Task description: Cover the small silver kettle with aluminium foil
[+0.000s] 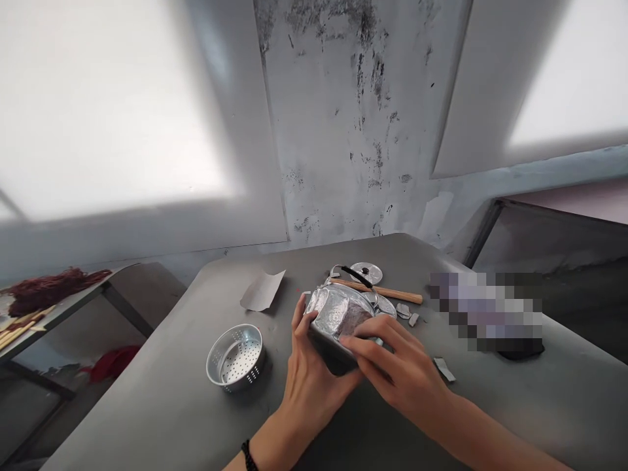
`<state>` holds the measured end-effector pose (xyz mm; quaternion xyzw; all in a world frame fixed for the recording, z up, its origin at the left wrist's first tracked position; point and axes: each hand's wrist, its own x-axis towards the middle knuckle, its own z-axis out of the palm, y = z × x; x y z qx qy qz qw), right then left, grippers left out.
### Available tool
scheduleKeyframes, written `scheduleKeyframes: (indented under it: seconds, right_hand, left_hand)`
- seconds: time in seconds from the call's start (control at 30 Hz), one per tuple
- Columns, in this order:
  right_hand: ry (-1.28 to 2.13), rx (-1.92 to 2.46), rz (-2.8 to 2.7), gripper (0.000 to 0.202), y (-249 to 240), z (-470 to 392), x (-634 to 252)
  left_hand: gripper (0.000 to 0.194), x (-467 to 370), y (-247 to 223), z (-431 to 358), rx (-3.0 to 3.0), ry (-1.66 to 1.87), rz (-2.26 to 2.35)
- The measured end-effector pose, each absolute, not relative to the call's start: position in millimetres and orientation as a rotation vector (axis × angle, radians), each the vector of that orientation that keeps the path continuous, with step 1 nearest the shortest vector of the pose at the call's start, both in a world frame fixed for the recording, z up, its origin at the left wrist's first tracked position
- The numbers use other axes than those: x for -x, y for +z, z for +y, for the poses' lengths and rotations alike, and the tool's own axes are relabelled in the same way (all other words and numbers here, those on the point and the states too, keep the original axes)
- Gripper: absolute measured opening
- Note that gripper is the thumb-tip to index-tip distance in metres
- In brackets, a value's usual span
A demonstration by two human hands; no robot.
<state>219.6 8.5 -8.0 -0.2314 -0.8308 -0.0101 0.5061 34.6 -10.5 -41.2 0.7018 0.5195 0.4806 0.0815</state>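
Observation:
A silvery metal pot [338,311] with a black-gripped wire handle [356,277] is tilted between my hands, its shiny upper side facing me. My left hand [314,373] wraps round its left and near side, thumb below. The fingers of my right hand [392,356] are pinched together at the pot's near right edge; whether they hold some small piece there cannot be made out. Behind the pot, a wooden stick [400,294] lies on the table, near a round lid with a black knob [366,271]. To the left stands a perforated metal basket [235,356].
On the grey table [171,392] are a sheet of paper [263,291], small scraps [444,369] and a blurred-out object [485,311] at the right. A side shelf at the left holds reddish-brown fibres [53,289]. A stained wall stands behind.

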Motion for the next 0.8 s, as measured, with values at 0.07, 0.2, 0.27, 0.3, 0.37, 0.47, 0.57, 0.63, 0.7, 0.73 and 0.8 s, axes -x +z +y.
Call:
scheduleKeyframes:
  seconds: [0.07,0.2,0.27,0.3,0.37,0.47,0.57,0.63,0.7,0.73,0.8]
  right_hand:
    - [-0.034,0.569,-1.999,0.027,-7.7,7.1,-218.6]
    - [-0.025,0.578,-2.007,0.027,-8.5,5.5,-218.4]
    - [-0.032,0.572,-2.009,0.027,-8.3,3.6,-217.6]
    - [-0.044,0.568,-2.009,0.027,-7.8,2.3,-216.9]
    - [-0.073,0.570,-2.011,0.028,-6.4,-0.7,-215.0]
    - [-0.113,0.587,-2.016,0.026,-3.4,-3.7,-212.8]
    - [-0.126,0.546,-2.023,0.026,0.9,-2.7,-215.3]
    - [-0.131,0.525,-2.005,0.028,5.1,0.2,-220.1]
    - [-0.157,0.554,-1.976,0.031,10.0,3.8,-226.3]
    - [-0.174,0.570,-1.964,0.031,12.2,5.5,-229.2]
    - [-0.189,0.574,-1.955,0.029,15.2,7.7,-233.5]
  left_hand:
    - [0.099,-37.1,-41.4,-11.6,-2.096,1.466,1.542]
    - [0.095,-38.0,-40.4,-12.3,-2.088,1.469,1.515]
    - [0.096,-37.6,-39.0,-12.3,-2.092,1.443,1.520]
    - [0.096,-37.6,-38.3,-12.3,-2.097,1.430,1.523]
    - [0.097,-38.4,-37.4,-12.1,-2.101,1.425,1.530]
    - [0.098,-38.6,-37.1,-10.9,-2.106,1.454,1.504]
    - [0.106,-34.6,-36.5,-9.4,-2.137,1.457,1.435]
    - [0.109,-30.0,-35.2,-9.2,-2.158,1.443,1.420]
    - [0.109,-25.1,-33.5,-9.5,-2.177,1.429,1.412]
    - [0.108,-22.9,-32.8,-9.7,-2.189,1.422,1.398]
    - [0.106,-19.7,-31.6,-9.8,-2.208,1.412,1.369]
